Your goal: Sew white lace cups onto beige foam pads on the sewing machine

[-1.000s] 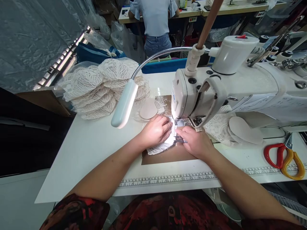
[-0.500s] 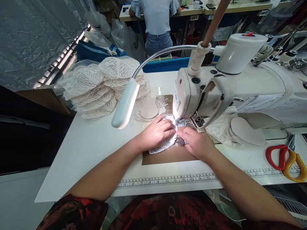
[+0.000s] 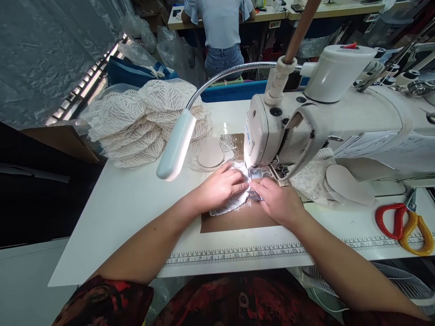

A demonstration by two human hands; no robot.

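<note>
A small white lace piece [image 3: 226, 208] lies under the needle area of the sewing machine [image 3: 261, 131]. My left hand [image 3: 222, 188] rests flat on it, fingers stretched toward the presser foot. Close by on the right, my right hand [image 3: 280, 199] is closed, its thumb and forefinger at the lace's edge. Thread snips [image 3: 254, 196] are tucked in that hand, their blades poking out to the left below the fingers. My fingers hide part of the lace edge and the snips' handles.
Stacked lace pieces [image 3: 136, 122] stand at the back left, under a gooseneck lamp [image 3: 176, 147]. An oval pad [image 3: 211, 153] on lace lies behind my left hand. More pads [image 3: 346, 183] and scissors [image 3: 394, 222] are on the right. A person [image 3: 222, 27] sits beyond.
Both hands and the lace hold almost the same place. The whole view has shifted very slightly.
</note>
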